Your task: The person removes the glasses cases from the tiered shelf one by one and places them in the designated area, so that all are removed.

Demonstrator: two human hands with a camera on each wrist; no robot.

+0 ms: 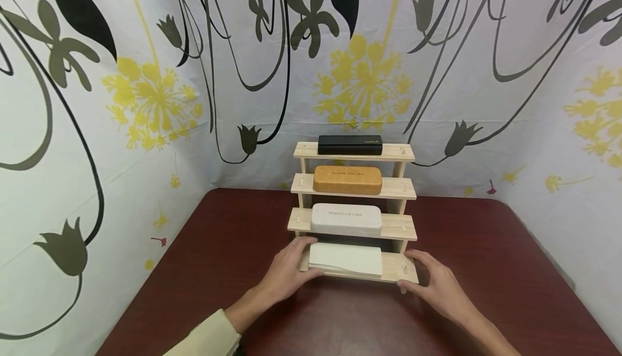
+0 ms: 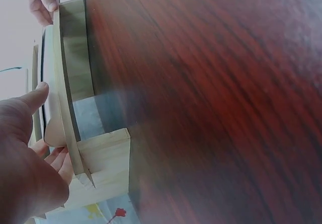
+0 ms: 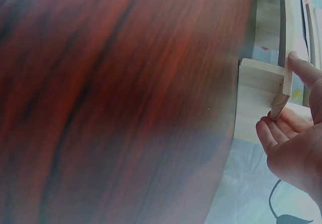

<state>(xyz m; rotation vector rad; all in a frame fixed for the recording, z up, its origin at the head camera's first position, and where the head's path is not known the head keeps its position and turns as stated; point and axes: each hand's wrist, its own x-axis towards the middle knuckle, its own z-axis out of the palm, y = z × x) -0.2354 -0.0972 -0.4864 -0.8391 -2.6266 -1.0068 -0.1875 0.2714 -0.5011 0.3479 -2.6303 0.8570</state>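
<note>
A light wooden step rack point(image 1: 410, 228) stands on the table, with one long case on each of its tiers. My left hand point(image 1: 286, 269) holds the left end of the cream glasses case point(image 1: 345, 257) on the lowest tier, thumb at its front corner and fingers round its back corner. In the left wrist view those fingers reach down beside the end of the wooden board point(image 2: 68, 108). At the other side, my right hand point(image 1: 439, 286) pinches the right end of the lowest board, thumb on its front edge and fingertips point(image 3: 269, 133) at its end.
Above the cream case sit a white case point(image 1: 346, 220), a tan case point(image 1: 347, 179) and a black case point(image 1: 350, 145), one per tier. The dark red wood-grain table point(image 1: 243, 226) extends around the rack. Flower-patterned white cloth point(image 1: 262, 107) hangs behind and on both sides.
</note>
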